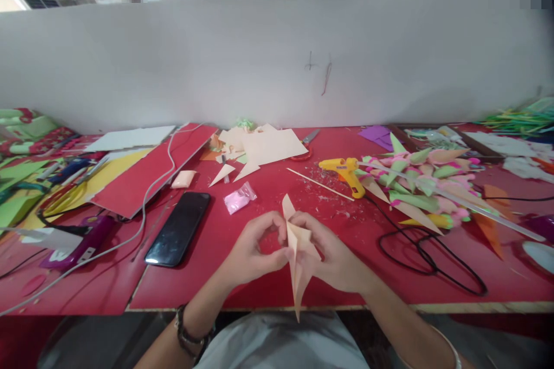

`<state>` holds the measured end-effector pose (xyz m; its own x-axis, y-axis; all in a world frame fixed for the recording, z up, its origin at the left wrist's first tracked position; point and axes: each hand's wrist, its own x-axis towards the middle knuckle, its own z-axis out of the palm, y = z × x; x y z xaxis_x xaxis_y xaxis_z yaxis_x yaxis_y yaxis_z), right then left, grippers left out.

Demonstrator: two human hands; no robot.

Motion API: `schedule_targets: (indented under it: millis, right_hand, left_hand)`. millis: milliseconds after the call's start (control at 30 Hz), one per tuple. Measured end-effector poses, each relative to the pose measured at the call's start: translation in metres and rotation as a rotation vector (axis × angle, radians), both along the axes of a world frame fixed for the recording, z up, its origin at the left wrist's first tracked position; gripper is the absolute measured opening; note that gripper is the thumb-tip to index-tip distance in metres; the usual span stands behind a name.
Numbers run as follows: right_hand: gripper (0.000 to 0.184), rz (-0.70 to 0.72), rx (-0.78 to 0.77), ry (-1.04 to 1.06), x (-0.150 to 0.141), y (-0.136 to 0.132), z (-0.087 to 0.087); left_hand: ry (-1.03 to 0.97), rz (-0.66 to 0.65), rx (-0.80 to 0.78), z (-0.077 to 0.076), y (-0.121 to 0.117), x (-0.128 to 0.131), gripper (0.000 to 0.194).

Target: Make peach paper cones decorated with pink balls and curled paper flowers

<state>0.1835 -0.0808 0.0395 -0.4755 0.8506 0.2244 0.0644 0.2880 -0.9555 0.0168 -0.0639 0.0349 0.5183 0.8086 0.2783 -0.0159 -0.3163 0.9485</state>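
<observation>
Both my hands hold a folded, pointed piece of peach paper (298, 259) over the front of the red table. My left hand (262, 248) pinches its left edge between thumb and fingertips. From the other side my right hand (335, 253) grips it, its fingers partly hidden behind the paper. One tip points up and away, a longer tip hangs toward my lap. Just beyond lie a small pink packet (240, 198), a thin wooden stick (320, 183) and a yellow glue gun (346, 174) with a black cord.
At left are a black phone (178, 229), a purple power strip (80, 242) and a white cable (168, 155). Peach paper sheets (277, 147) and scissors (305, 147) lie at the back. Green, pink and peach paper cones (419, 179) are heaped right. A white partition (216, 63) stands behind.
</observation>
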Motion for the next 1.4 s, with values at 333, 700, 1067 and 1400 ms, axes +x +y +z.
schedule_targets:
  millis: [333, 700, 1067, 1400]
  right_hand:
    - [0.014, -0.435, 0.353, -0.432, -0.005, -0.001, 0.006]
    - [0.011, -0.44, 0.462, -0.428, 0.021, -0.001, 0.022]
    - [0.014, -0.655, 0.344, -0.187, 0.013, -0.001, 0.022]
    - [0.027, -0.776, 0.089, -0.072, 0.013, 0.008, 0.004]
  left_hand:
    - [0.167, 0.19, 0.152, 0.008, -0.009, 0.01, 0.039]
    - [0.745, 0.863, 0.716, 0.017, 0.013, -0.022, 0.048]
    - [0.768, 0.655, 0.713, 0.045, 0.024, 0.005, 0.027]
    - [0.392, 0.567, 0.486, 0.043, 0.029, 0.0, 0.038]
